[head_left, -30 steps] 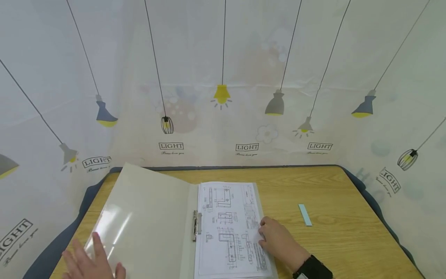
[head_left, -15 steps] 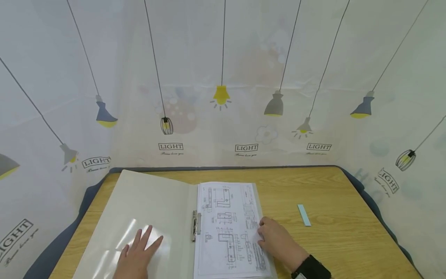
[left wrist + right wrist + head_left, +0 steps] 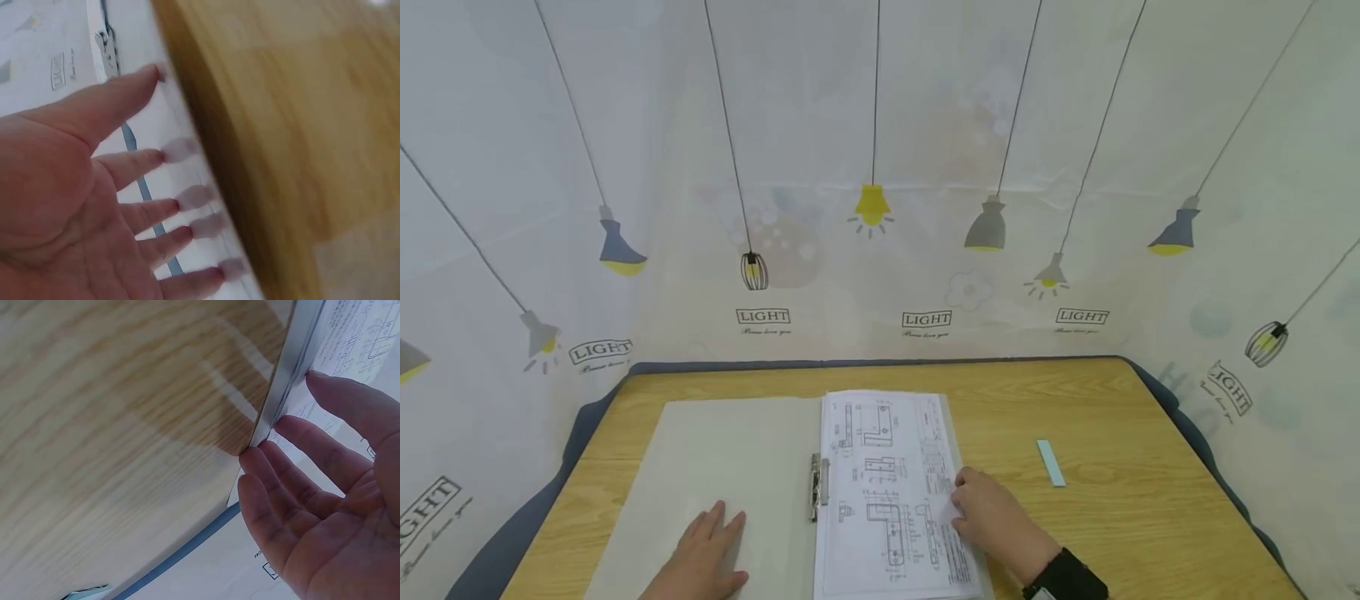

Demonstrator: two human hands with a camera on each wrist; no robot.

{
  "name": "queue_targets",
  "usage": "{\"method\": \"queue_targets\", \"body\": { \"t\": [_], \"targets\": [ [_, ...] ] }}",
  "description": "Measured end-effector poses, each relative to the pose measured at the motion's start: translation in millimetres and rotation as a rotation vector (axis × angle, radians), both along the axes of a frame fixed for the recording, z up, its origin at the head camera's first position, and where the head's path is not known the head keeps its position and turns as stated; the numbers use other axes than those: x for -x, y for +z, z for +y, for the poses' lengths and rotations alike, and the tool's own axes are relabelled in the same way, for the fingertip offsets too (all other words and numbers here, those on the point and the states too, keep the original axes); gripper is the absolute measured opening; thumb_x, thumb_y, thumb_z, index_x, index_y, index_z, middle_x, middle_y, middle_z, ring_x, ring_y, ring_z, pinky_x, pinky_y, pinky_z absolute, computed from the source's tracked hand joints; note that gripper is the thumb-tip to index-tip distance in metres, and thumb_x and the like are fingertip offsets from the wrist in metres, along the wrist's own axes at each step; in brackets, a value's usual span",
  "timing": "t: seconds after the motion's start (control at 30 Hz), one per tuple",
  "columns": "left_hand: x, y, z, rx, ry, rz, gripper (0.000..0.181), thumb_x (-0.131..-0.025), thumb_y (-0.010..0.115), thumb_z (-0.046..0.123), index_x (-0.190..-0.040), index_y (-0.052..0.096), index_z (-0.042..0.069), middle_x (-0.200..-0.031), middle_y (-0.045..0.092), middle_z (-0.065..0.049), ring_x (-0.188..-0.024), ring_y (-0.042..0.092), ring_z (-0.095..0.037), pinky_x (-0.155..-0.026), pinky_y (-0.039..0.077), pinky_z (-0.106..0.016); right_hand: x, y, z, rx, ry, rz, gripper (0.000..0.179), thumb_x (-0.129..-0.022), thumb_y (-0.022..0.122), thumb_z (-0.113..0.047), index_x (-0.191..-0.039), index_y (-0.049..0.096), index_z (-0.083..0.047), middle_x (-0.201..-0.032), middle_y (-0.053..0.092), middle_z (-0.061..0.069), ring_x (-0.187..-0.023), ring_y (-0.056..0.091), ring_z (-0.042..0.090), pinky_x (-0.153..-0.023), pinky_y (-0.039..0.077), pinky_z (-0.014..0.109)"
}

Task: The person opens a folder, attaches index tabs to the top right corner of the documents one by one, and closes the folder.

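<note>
A pale file folder (image 3: 700,450) lies opened out on the table, its bare cover to the left. A metal clip (image 3: 818,490) sits along its spine. On the right half is a stack of printed sheets; the top sheet (image 3: 850,558) bears technical drawings. My left hand (image 3: 700,550) rests on the cover with fingers spread; in the left wrist view its fingertips (image 3: 181,150) meet the smooth surface. My right hand (image 3: 996,517) touches the folder's right edge. The right wrist view shows its thumb (image 3: 340,400) over the printed page and fingertips along the edge, fingers loosely extended.
A small light-blue strip (image 3: 1051,463) lies on the wooden table (image 3: 1135,517) to the right. A dark band (image 3: 880,362) runs along the table's far edge. Behind it hangs a white curtain (image 3: 820,167) printed with lamps. A black band (image 3: 1067,575) is on the right wrist.
The folder's left cover has come down from a raised tilt to flat. My left hand has moved right from its outer edge onto its middle. The right hand stays at the folder's edge.
</note>
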State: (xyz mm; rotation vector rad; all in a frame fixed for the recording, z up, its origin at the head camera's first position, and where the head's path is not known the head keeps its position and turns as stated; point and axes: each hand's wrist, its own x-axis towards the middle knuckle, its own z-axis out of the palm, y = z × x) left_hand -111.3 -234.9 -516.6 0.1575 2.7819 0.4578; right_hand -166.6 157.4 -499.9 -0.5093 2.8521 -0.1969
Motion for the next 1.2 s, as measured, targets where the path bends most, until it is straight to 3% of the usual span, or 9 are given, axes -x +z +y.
{"method": "queue_targets", "body": {
  "t": [0.07,0.27,0.53,0.7,0.87,0.97,1.07,1.2],
  "targets": [
    [1.9,-1.5,-1.4,-0.032,0.026,-0.055,0.080,-0.072,0.078,0.036,-0.136,0.046,0.000,-0.146,0.027,-0.033,-0.132,0.022,-0.055,-0.103,0.023,-0.066,0.5,-0.3,-0.4,0.006,-0.002,0.002,0.025,-0.079,0.076,-0.028,-0.092,0.073,-0.008,-0.107,0.060,0.008,-0.091,0.059,0.020,-0.084,0.051,0.040],
    [0.9,-0.5,-3.2,-0.046,0.034,-0.046,0.081,-0.072,0.078,0.038,-0.136,0.046,0.000,-0.146,0.028,-0.031,-0.132,0.023,-0.053,-0.103,0.024,-0.065,1.2,0.5,-0.8,-0.001,-0.002,0.000,0.023,-0.078,0.076,-0.029,-0.088,0.073,-0.008,-0.103,0.060,0.006,-0.085,0.057,0.016,-0.081,0.051,0.038],
    [2.9,3.4,2.8,0.039,0.069,-0.064,0.081,-0.070,0.079,0.042,-0.136,0.048,0.006,-0.146,0.031,-0.026,-0.132,0.028,-0.048,-0.089,0.039,-0.066,0.0,3.5,-2.3,-0.012,-0.017,-0.007,0.022,-0.078,0.076,-0.028,-0.088,0.072,-0.008,-0.104,0.060,0.006,-0.087,0.057,0.017,-0.082,0.051,0.038],
    [-2.7,8.7,4.7,0.073,0.039,0.058,0.075,-0.071,0.079,0.041,-0.132,0.052,0.006,-0.144,0.036,-0.028,-0.129,0.034,-0.049,-0.083,0.041,-0.068,-0.3,2.6,-2.3,-0.016,-0.008,0.000,0.023,-0.078,0.076,-0.028,-0.088,0.073,-0.008,-0.105,0.060,0.006,-0.088,0.057,0.017,-0.083,0.051,0.038],
    [-6.7,17.8,9.3,0.122,0.068,0.151,0.068,-0.077,0.071,0.049,-0.129,0.055,0.008,-0.142,0.040,-0.024,-0.126,0.038,-0.045,-0.083,0.040,-0.068,0.2,1.8,-2.3,-0.023,0.004,0.012,0.023,-0.078,0.077,-0.028,-0.087,0.073,-0.008,-0.104,0.060,0.007,-0.087,0.058,0.018,-0.082,0.051,0.038],
    [-8.5,24.3,12.7,0.125,0.085,0.255,0.059,-0.080,0.069,0.046,-0.127,0.058,0.010,-0.137,0.048,-0.020,-0.121,0.043,-0.041,-0.082,0.044,-0.062,0.7,1.0,-2.4,-0.026,0.006,0.015,0.024,-0.078,0.077,-0.028,-0.087,0.073,-0.007,-0.104,0.060,0.007,-0.087,0.058,0.018,-0.083,0.051,0.038],
    [-10.4,32.9,18.9,0.101,0.092,0.343,0.053,-0.082,0.069,0.040,-0.125,0.060,0.012,-0.132,0.052,-0.019,-0.117,0.047,-0.041,-0.081,0.047,-0.059,0.8,0.5,-2.6,-0.028,0.005,0.018,0.024,-0.077,0.077,-0.029,-0.087,0.073,-0.007,-0.104,0.060,0.007,-0.088,0.058,0.018,-0.083,0.051,0.038],
    [-13.2,44.3,34.4,0.027,0.080,0.398,0.051,-0.082,0.071,0.034,-0.125,0.060,0.010,-0.130,0.053,-0.019,-0.115,0.049,-0.042,-0.090,0.044,-0.056,0.7,1.0,-3.8,-0.034,-0.011,0.003,0.024,-0.078,0.077,-0.029,-0.089,0.073,-0.008,-0.106,0.060,0.007,-0.090,0.058,0.019,-0.084,0.051,0.039]
  ]
}}
